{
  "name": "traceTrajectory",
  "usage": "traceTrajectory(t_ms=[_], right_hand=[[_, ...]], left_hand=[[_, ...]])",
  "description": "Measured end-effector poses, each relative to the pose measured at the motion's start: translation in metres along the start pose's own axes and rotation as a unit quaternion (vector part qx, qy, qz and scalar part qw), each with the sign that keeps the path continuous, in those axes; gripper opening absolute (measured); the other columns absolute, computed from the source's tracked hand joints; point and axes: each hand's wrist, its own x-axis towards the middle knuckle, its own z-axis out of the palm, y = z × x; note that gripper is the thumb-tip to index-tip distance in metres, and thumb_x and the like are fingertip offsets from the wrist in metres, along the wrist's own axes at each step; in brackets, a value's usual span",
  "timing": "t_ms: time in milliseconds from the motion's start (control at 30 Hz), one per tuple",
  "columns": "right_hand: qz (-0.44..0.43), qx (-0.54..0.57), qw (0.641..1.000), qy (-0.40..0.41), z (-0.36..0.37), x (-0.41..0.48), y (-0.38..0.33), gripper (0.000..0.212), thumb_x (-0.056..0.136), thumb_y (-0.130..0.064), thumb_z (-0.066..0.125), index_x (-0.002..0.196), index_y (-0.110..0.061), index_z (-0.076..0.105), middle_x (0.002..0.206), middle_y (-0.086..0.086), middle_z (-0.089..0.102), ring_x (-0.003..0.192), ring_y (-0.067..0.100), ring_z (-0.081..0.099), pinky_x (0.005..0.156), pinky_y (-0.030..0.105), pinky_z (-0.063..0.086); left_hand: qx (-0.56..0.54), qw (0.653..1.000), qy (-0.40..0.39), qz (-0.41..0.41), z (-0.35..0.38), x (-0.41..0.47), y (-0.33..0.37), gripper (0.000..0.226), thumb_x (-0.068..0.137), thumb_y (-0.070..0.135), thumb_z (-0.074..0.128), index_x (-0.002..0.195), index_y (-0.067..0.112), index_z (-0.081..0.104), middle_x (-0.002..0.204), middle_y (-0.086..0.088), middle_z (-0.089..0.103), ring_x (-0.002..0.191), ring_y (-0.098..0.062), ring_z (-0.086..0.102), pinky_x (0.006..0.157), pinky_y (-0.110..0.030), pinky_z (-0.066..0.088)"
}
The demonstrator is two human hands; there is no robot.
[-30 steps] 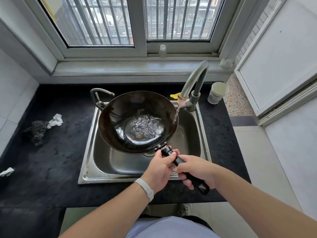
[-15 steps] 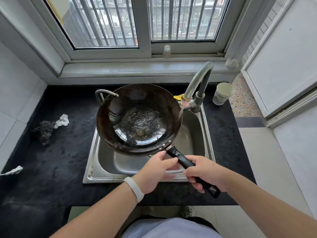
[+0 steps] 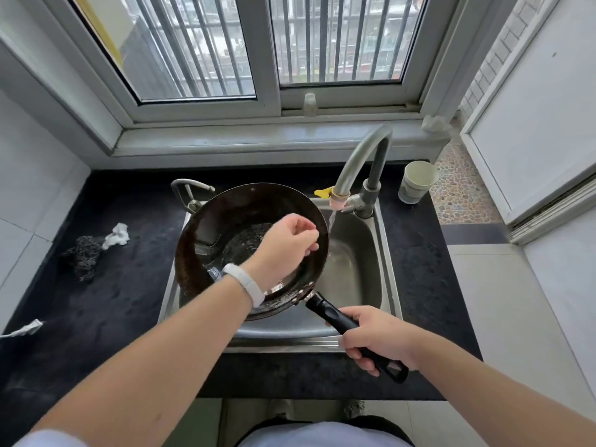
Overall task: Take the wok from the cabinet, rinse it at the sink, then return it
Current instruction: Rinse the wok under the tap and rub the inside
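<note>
1. A dark round metal wok [image 3: 206,240] covers the stainless steel sink's [image 3: 354,285] left and middle; the sink's right part lies open.
2. A curved grey metal faucet [image 3: 361,156] arches over the sink's back right corner.
3. Right of the sink, black stone countertop [image 3: 419,269] lies open up to a white paper cup [image 3: 416,182].
4. Left of the sink lie a black wire scourer [image 3: 82,256] and a crumpled white cloth [image 3: 117,233].

Head-worn view (wide-angle), facing forward and down, close above sink [image 3: 354,285]

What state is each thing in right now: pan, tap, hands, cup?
wok: held over the sink, water inside.
tap: running, stream falling past the wok's rim.
left hand: over the wok, fingers curled, holding nothing visible.
right hand: gripping the wok's handle.
paper cup: upright on counter.
</note>
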Motion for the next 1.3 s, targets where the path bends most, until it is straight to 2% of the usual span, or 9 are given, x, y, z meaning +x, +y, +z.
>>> traceTrajectory(t_ms=[233, 300, 367, 433, 567, 733, 800, 900, 1300], right_hand=[[0.01, 0.009, 1.0, -0.016, -0.008, 0.008, -0.003, 0.041, 0.086, 0.001, 0.053, 0.126, 0.004, 0.046, 0.06, 0.004, 0.05, 0.044, 0.019, 0.045, 0.042, 0.027, 0.041], [0.014, 0.008, 1.0, -0.02, -0.01, 0.011, -0.004, 0.042, 0.086, 0.001, 0.054, 0.127, 0.005, 0.045, 0.059, 0.004, 0.05, 0.044, 0.019, 0.045, 0.042, 0.027, 0.041], [0.016, 0.008, 1.0, -0.025, -0.013, 0.015, -0.005, 0.044, 0.085, 0.0, 0.055, 0.128, 0.005, 0.045, 0.059, 0.004, 0.051, 0.044, 0.018, 0.046, 0.042, 0.027, 0.042], [0.018, 0.007, 0.999, -0.028, -0.016, 0.017, -0.005, 0.045, 0.085, 0.0, 0.055, 0.128, 0.005, 0.045, 0.059, 0.004, 0.051, 0.044, 0.018, 0.047, 0.042, 0.026, 0.042], [0.02, 0.007, 0.999, -0.028, -0.021, 0.02, -0.005, 0.036, 0.084, 0.0, 0.055, 0.119, 0.003, 0.047, 0.059, 0.003, 0.052, 0.044, 0.018, 0.048, 0.043, 0.027, 0.043], [0.01, -0.003, 1.0, -0.028, -0.026, 0.018, -0.006, 0.017, 0.083, 0.0, 0.053, 0.095, -0.011, 0.047, 0.061, 0.004, 0.053, 0.042, 0.015, 0.049, 0.042, 0.025, 0.044], [0.009, -0.003, 1.0, -0.025, -0.028, 0.017, -0.006, 0.018, 0.084, 0.0, 0.052, 0.095, -0.012, 0.046, 0.061, 0.004, 0.054, 0.041, 0.014, 0.049, 0.04, 0.023, 0.043], [0.009, 0.001, 1.0, -0.021, -0.031, 0.019, -0.002, 0.018, 0.084, 0.0, 0.054, 0.096, -0.012, 0.046, 0.062, 0.005, 0.053, 0.041, 0.015, 0.049, 0.04, 0.024, 0.043], [0.017, -0.006, 0.999, -0.031, -0.027, 0.031, 0.011, 0.017, 0.079, -0.003, 0.054, 0.09, -0.013, 0.047, 0.062, 0.005, 0.054, 0.044, 0.018, 0.05, 0.043, 0.029, 0.047]], left_hand=[[0.12, 0.992, -0.029, -0.004, 0.005, 0.082, 0.032, 0.017, 0.087, 0.029, 0.065, 0.103, 0.024, 0.065, 0.101, 0.0, 0.072, 0.096, -0.02, 0.067, 0.09, -0.044, 0.057], [0.132, 0.99, -0.053, -0.016, 0.009, 0.095, 0.036, 0.024, 0.089, 0.021, 0.065, 0.111, 0.013, 0.065, 0.101, -0.007, 0.07, 0.095, -0.021, 0.065, 0.092, -0.041, 0.057], [0.081, 0.991, -0.099, -0.041, 0.013, 0.097, 0.042, 0.036, 0.095, 0.007, 0.059, 0.128, -0.008, 0.054, 0.104, -0.018, 0.069, 0.098, -0.026, 0.066, 0.091, -0.031, 0.053], [-0.015, 0.986, -0.137, -0.091, 0.016, 0.096, 0.048, 0.039, 0.104, 0.014, 0.048, 0.133, -0.011, 0.049, 0.116, -0.023, 0.069, 0.116, -0.036, 0.061, 0.101, -0.026, 0.047], [-0.156, 0.959, -0.157, -0.176, 0.019, 0.109, 0.047, 0.053, 0.101, 0.058, 0.033, 0.088, 0.01, 0.053, 0.096, -0.007, 0.058, 0.079, -0.02, 0.053, 0.118, -0.041, 0.028], [-0.239, 0.932, -0.154, -0.223, 0.026, 0.12, 0.04, 0.065, 0.095, 0.069, 0.033, 0.085, 0.008, 0.053, 0.088, -0.006, 0.044, 0.076, -0.018, 0.045, 0.082, -0.035, 0.041], [-0.255, 0.928, -0.145, -0.228, 0.031, 0.117, 0.041, 0.07, 0.099, 0.063, 0.033, 0.115, 0.0, 0.056, 0.113, -0.006, 0.055, 0.105, -0.02, 0.057, 0.105, -0.04, 0.038], [-0.284, 0.919, -0.148, -0.228, 0.037, 0.115, 0.039, 0.082, 0.098, 0.062, 0.036, 0.152, 0.0, 0.028, 0.159, -0.014, 0.033, 0.146, -0.026, 0.033, 0.122, -0.051, 0.019], [-0.27, 0.928, -0.162, -0.199, 0.047, 0.124, 0.041, 0.076, 0.093, 0.061, 0.043, 0.142, 0.004, 0.047, 0.146, -0.016, 0.048, 0.137, -0.028, 0.044, 0.119, -0.053, 0.026]])
